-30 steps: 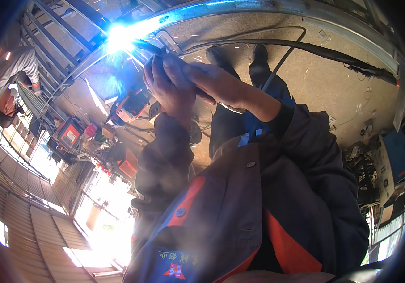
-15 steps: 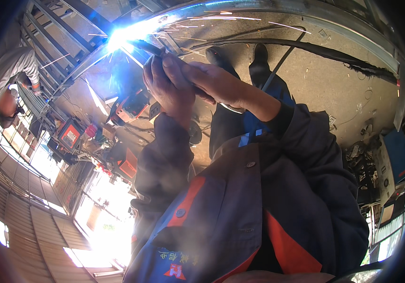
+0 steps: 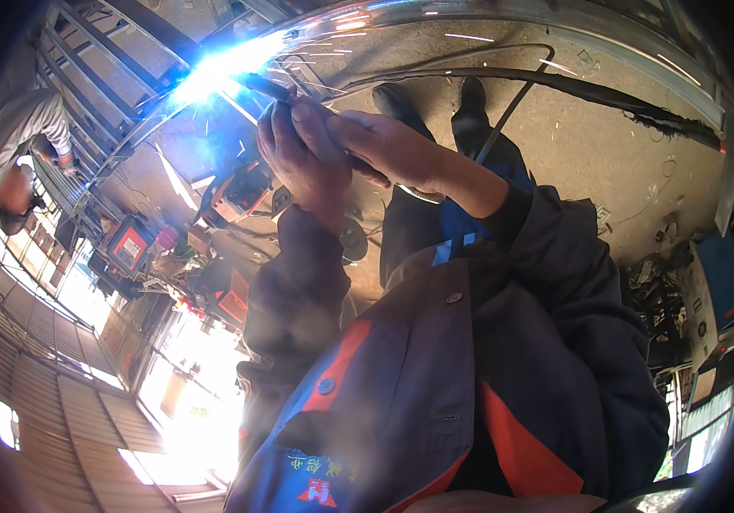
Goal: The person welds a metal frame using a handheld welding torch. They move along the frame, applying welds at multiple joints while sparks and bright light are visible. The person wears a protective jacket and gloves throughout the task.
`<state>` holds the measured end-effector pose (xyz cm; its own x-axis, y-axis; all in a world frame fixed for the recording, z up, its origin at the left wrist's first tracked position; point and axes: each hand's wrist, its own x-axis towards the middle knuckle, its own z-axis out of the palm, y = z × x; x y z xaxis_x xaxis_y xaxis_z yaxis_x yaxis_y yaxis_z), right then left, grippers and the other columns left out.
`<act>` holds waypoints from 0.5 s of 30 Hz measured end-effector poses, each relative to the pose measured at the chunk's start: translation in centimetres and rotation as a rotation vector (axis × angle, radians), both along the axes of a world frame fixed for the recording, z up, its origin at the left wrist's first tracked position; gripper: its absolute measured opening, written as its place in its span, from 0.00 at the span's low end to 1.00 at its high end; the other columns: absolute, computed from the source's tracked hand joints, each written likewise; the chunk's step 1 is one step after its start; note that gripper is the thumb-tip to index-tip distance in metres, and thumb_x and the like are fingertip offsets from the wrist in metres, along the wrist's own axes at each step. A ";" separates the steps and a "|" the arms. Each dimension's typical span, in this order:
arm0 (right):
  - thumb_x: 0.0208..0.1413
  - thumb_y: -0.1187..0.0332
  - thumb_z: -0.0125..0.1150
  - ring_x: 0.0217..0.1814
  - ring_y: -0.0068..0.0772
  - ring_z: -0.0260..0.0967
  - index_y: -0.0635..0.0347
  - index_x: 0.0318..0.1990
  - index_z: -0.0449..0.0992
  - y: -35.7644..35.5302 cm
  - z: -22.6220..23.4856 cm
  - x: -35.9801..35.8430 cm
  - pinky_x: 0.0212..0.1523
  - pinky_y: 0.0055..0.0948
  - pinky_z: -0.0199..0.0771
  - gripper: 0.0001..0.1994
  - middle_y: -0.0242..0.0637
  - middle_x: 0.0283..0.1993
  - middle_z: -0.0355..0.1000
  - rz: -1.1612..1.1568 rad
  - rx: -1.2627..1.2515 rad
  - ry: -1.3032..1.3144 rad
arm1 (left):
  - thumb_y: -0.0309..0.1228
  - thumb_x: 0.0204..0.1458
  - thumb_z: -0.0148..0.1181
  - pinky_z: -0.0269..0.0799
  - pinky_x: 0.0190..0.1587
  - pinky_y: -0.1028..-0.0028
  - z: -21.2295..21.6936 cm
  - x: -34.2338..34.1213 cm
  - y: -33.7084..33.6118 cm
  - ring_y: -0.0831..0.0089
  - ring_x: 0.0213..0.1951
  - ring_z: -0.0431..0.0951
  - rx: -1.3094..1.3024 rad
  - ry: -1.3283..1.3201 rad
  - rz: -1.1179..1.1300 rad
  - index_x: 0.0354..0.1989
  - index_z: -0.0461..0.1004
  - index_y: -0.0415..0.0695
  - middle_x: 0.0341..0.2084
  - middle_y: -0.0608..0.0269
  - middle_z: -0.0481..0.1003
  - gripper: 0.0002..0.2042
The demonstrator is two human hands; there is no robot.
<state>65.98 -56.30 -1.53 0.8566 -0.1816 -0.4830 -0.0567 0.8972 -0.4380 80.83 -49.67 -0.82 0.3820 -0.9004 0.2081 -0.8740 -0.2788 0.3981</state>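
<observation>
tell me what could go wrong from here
The bare left hand and right hand are close to the bright arc at the torch, so spatter could burn them. Sparks streak near the dark cable in this view; its ragged covering might scorch. It also runs near the boots, a possible trip hazard.

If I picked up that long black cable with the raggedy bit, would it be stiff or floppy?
The black cable would probably bend rather than stay straight, since it already curves. It might feel fairly heavy, because it looks thick and long. Its ragged stretch could snag or shed bits, since the covering there looks torn.
</observation>
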 end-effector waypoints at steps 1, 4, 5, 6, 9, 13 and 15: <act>0.75 0.40 0.48 0.20 0.17 0.56 0.58 0.49 0.75 0.1 0.0 0.0 0.21 0.23 0.54 0.26 0.25 0.25 0.65 -0.003 0.003 0.011 | 0.38 0.71 0.48 0.67 0.51 0.50 0.0 0.0 0.0 0.43 0.44 0.75 0.009 0.003 0.016 0.49 0.78 0.34 0.41 0.44 0.77 0.18; 0.75 0.41 0.49 0.20 0.17 0.56 0.57 0.49 0.75 -0.1 -0.3 0.1 0.21 0.23 0.54 0.26 0.25 0.26 0.65 0.012 -0.021 -0.025 | 0.38 0.71 0.48 0.67 0.51 0.50 0.1 -0.2 0.1 0.43 0.44 0.75 0.009 0.051 0.052 0.50 0.78 0.34 0.42 0.44 0.77 0.18; 0.75 0.41 0.49 0.20 0.17 0.56 0.57 0.49 0.75 -0.1 -0.3 0.0 0.21 0.23 0.54 0.26 0.25 0.25 0.64 0.004 -0.022 -0.042 | 0.39 0.71 0.48 0.67 0.51 0.50 0.1 -0.3 0.1 0.43 0.44 0.75 -0.002 0.083 0.070 0.50 0.78 0.34 0.42 0.44 0.77 0.19; 0.75 0.41 0.49 0.20 0.17 0.56 0.57 0.49 0.75 -0.1 -0.3 0.0 0.21 0.23 0.54 0.26 0.25 0.25 0.64 0.005 -0.013 -0.037 | 0.39 0.71 0.48 0.67 0.51 0.50 0.2 -0.4 0.1 0.43 0.44 0.75 -0.012 0.116 0.087 0.50 0.78 0.34 0.42 0.44 0.77 0.19; 0.75 0.41 0.48 0.20 0.16 0.56 0.57 0.48 0.75 -0.1 -0.4 -0.1 0.21 0.23 0.53 0.26 0.25 0.24 0.64 0.011 -0.033 -0.040 | 0.39 0.72 0.48 0.68 0.50 0.51 0.4 -0.3 -0.3 0.43 0.44 0.75 0.020 -0.076 -0.018 0.49 0.78 0.33 0.42 0.43 0.77 0.19; 0.75 0.41 0.47 0.20 0.16 0.56 0.57 0.47 0.75 -0.1 -0.3 0.1 0.21 0.23 0.53 0.26 0.25 0.23 0.63 0.004 -0.030 -0.036 | 0.38 0.72 0.49 0.69 0.49 0.50 0.6 -0.5 -0.3 0.42 0.43 0.76 -0.014 0.090 0.080 0.48 0.78 0.33 0.41 0.43 0.77 0.18; 0.76 0.41 0.47 0.19 0.16 0.56 0.57 0.46 0.74 -0.2 -0.5 0.1 0.21 0.23 0.54 0.25 0.26 0.23 0.63 0.024 -0.014 -0.041 | 0.37 0.72 0.48 0.69 0.48 0.50 0.7 -0.4 -0.1 0.42 0.43 0.76 0.054 0.072 0.047 0.50 0.79 0.32 0.42 0.42 0.77 0.19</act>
